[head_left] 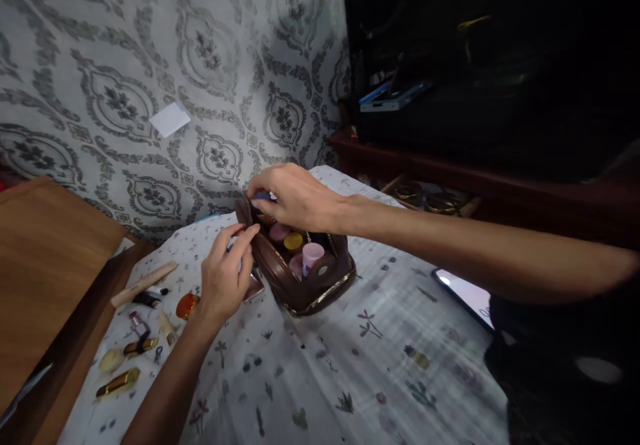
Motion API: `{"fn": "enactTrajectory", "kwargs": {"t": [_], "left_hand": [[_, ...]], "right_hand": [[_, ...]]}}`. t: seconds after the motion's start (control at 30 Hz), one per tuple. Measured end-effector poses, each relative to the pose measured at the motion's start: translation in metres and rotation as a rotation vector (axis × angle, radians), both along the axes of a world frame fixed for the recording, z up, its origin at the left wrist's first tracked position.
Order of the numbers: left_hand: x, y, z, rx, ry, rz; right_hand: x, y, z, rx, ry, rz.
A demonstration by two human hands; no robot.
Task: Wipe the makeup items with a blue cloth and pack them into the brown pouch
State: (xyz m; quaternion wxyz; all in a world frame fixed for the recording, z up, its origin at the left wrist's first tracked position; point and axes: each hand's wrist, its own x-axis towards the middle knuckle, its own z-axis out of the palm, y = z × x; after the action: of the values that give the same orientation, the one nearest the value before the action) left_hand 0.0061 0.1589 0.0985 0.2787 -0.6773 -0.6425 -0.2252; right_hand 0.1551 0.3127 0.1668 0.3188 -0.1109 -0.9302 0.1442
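"Checking quick: where's the brown bag (280,273) rn?"

"Approx. mid-frame, on the patterned cloth (370,381), top unzipped. Long axis looks to run upper left to lower right."

"Which hand's nearer?"

"Both are at it. R hand (295,198) comes across from the right of the frame, over the upper-left end of the opening. L hand (227,268) is on the bag's left side, fingertips at the rim."

"Grip?"

"R: thumb + fingers curled round a dark blue thing (261,203), can't make out if it's pinched or just touched. L: fingers bent, tips against the rim; unclear if they're squeezing it."

"Key relation, then?"

"Opening's directly under the R fingers. Pink cup (313,254) & yellow lid (293,241) sit lower right of them, i.e. back along the bag's length, away from the fingertips."

"Anything else nearby?"

"Orange jar (187,306) just beside the L wrist, gold tube (119,383) lower left, phone (465,291) right side of frame, below the R forearm, well apart from the bag."
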Motion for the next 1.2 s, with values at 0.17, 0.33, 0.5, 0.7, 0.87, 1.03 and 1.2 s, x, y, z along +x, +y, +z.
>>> {"fn": "enactTrajectory", "kwargs": {"t": [0.17,0.33,0.5,0.7,0.87,1.03,1.2], "left_hand": [[0.006,-0.017,-0.004,-0.028,-0.108,0.022],[0.002,-0.057,-0.031,-0.158,-0.14,0.071],[-0.011,-0.099,-0.059,-0.259,-0.13,0.158],[-0.039,-0.129,-0.069,-0.262,-0.14,0.292],[-0.074,-0.135,-0.067,-0.131,-0.212,0.517],[-0.096,-0.131,-0.068,-0.082,-0.236,0.615],[-0.077,-0.111,-0.062,-0.177,-0.144,0.563]], "right_hand": [[0.009,-0.023,-0.02,0.119,0.116,0.164],[0.017,-0.067,-0.049,0.16,0.162,0.415],[0.007,-0.104,-0.093,0.011,0.05,0.546],[-0.015,-0.129,-0.138,-0.375,-0.141,0.376],[-0.036,-0.148,-0.158,-0.631,-0.236,0.335],[-0.053,-0.16,-0.173,-0.721,-0.142,0.285],[-0.049,-0.164,-0.181,-0.728,-0.037,0.24]]}}
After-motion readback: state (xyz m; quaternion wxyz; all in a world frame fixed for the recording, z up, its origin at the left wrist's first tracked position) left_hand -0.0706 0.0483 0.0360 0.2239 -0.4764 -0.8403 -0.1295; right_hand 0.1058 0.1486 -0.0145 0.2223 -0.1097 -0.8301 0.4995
